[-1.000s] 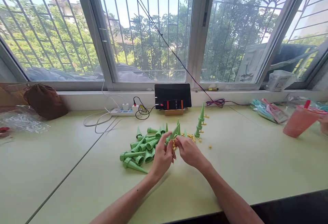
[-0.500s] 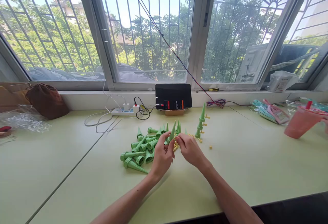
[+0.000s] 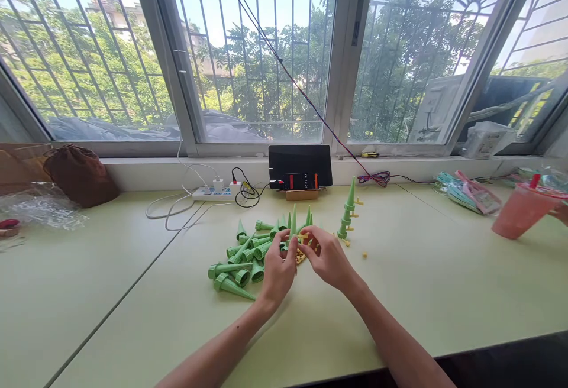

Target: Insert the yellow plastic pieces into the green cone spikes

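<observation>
My left hand is closed around the base of a green cone spike, which points up. The fingers of my right hand pinch a small yellow piece at the right side of that spike. Green cones lie heaped to the left of my hands, some showing open ribbed ends. Loose yellow pieces lie beneath my fingers, partly hidden. To the right, a stack of green cones stands upright with yellow pieces sticking out of its side.
A tablet with a phone before it stands by the window. Behind the heap is a power strip with cables. A pink cup is at the right, a brown bag at the left. One yellow piece lies apart.
The held spike has moved slightly left and is more upright. The yellow piece at my right fingertips now shows beside it.
</observation>
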`<state>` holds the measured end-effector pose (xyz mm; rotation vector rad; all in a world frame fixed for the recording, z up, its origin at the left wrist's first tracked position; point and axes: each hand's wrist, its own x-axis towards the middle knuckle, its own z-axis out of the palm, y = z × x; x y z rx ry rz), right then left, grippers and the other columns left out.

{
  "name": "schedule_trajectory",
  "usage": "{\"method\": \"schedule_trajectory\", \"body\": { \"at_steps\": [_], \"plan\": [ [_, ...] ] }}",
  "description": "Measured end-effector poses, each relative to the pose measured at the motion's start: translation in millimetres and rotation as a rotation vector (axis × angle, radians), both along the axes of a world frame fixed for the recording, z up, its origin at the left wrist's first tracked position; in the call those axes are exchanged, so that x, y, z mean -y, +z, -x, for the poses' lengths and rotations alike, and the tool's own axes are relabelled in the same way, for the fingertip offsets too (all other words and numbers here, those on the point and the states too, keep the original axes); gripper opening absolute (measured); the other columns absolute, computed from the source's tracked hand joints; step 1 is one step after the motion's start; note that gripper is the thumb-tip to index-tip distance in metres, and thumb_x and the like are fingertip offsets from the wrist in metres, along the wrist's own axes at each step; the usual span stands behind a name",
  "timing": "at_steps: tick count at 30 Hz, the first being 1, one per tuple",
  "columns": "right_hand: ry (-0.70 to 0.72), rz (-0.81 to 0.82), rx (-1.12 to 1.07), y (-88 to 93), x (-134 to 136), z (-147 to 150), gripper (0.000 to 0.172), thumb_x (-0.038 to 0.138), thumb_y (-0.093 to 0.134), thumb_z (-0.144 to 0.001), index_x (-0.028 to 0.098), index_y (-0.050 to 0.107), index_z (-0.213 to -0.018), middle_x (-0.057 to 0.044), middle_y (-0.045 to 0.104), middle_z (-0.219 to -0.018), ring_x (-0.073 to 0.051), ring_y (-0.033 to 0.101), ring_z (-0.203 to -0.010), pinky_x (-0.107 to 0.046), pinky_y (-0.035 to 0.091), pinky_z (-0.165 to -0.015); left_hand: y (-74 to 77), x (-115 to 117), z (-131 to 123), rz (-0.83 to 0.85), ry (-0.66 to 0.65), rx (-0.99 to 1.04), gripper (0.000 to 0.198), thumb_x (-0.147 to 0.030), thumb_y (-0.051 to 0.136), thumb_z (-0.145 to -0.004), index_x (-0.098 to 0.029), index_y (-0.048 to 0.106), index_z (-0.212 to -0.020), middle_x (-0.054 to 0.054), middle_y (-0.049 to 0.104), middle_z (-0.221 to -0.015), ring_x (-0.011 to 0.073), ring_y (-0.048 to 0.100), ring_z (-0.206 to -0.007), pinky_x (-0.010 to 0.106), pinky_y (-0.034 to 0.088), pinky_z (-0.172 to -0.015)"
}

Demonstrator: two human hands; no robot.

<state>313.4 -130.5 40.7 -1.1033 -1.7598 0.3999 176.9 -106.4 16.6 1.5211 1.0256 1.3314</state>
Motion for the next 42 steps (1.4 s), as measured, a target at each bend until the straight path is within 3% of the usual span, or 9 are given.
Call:
{"method": "schedule_trajectory", "body": {
  "at_steps": [4,8,12,26,31,34,36,39,42],
  "plan": [
    [0.001,0.002,-0.001,-1.1,-0.2,-0.2,0.014,0.020,0.053,-0.091,0.020,0.057,-0.105,-0.006,0.065,-0.094,-0.014,0.059,-0.068,-0.025,0.047,-0.060,3.5,1.9,0.3,0.002,-0.003,0.021,0.041,-0.053,0.052,-0.088,-0.018,0.053,-0.109,0.000,0.062,-0.076,0.0049,0.043,-0.034,0.018,0.030,-0.032],
    [-0.009,-0.020,0.011,-3.1,-2.9,-0.9,0.013,0.019,0.052,-0.091,0.020,0.057,-0.103,-0.006,0.065,-0.092,-0.014,0.058,-0.067,-0.027,0.048,-0.063,5.0,3.7,0.2,0.008,-0.027,0.026,0.039,-0.053,0.050,-0.089,-0.018,0.054,-0.105,-0.008,0.049,-0.047,0.0074,0.039,-0.031,0.017,0.029,-0.033],
    [-0.022,-0.027,0.004,-5.0,-5.4,-1.7,0.013,0.018,0.052,-0.091,0.019,0.058,-0.102,-0.006,0.065,-0.092,-0.016,0.059,-0.073,-0.027,0.048,-0.066,3.2,3.6,0.0,0.013,-0.043,0.030,0.039,-0.053,0.044,-0.092,-0.018,0.053,-0.104,-0.009,0.042,-0.038,0.0088,0.036,-0.031,0.016,0.029,-0.033],
    [-0.045,-0.005,0.019,-5.7,-4.3,-2.6,0.012,0.023,0.047,-0.094,0.018,0.058,-0.096,-0.004,0.064,-0.080,-0.016,0.056,-0.068,-0.027,0.042,-0.063,4.9,5.1,0.0,0.033,-0.081,0.082,0.044,-0.050,0.051,-0.089,-0.017,0.051,-0.118,-0.009,0.049,-0.049,0.0084,0.044,-0.032,0.017,0.035,-0.031],
    [-0.069,-0.009,0.042,-3.6,-3.6,-3.3,0.018,0.027,0.043,-0.097,0.018,0.057,-0.090,-0.002,0.062,-0.075,-0.015,0.052,-0.065,-0.025,0.039,-0.061,6.3,5.9,-0.8,0.050,-0.102,0.103,0.045,-0.050,0.056,-0.086,-0.018,0.051,-0.117,0.000,0.064,-0.080,0.0060,0.050,-0.033,0.018,0.038,-0.029],
    [-0.083,-0.017,0.044,-2.8,-3.3,-3.8,0.023,0.029,0.041,-0.099,0.019,0.056,-0.084,-0.001,0.059,-0.071,-0.014,0.049,-0.061,-0.024,0.037,-0.060,4.5,5.0,-1.3,0.029,-0.115,0.108,0.044,-0.049,0.057,-0.086,-0.019,0.051,-0.117,0.006,0.064,-0.103,0.0049,0.053,-0.035,0.019,0.041,-0.029],
    [-0.094,-0.015,0.046,-2.5,-3.0,-3.9,0.025,0.029,0.040,-0.099,0.019,0.055,-0.082,0.000,0.057,-0.068,-0.014,0.048,-0.060,-0.024,0.036,-0.059,3.1,4.1,-1.6,0.013,-0.119,0.113,0.042,-0.048,0.058,-0.085,-0.020,0.052,-0.117,0.007,0.064,-0.106,0.0051,0.054,-0.036,0.019,0.042,-0.029],
    [-0.110,-0.008,0.047,-2.2,-2.4,-3.5,0.028,0.029,0.038,-0.099,0.019,0.053,-0.079,0.001,0.053,-0.064,-0.013,0.045,-0.056,-0.023,0.035,-0.056,2.1,3.4,-1.5,0.010,-0.132,0.119,0.042,-0.046,0.061,-0.085,-0.020,0.052,-0.116,0.000,0.066,-0.077,0.0079,0.054,-0.035,0.018,0.042,-0.031],
    [-0.126,-0.005,0.050,-1.6,-2.5,-2.9,0.029,0.029,0.037,-0.099,0.019,0.051,-0.075,0.002,0.051,-0.062,-0.012,0.042,-0.054,-0.023,0.033,-0.055,2.4,3.4,-1.1,0.018,-0.150,0.110,0.042,-0.044,0.061,-0.085,-0.018,0.051,-0.117,-0.009,0.051,-0.044,0.0102,0.050,-0.033,0.017,0.042,-0.032]
  ]
}}
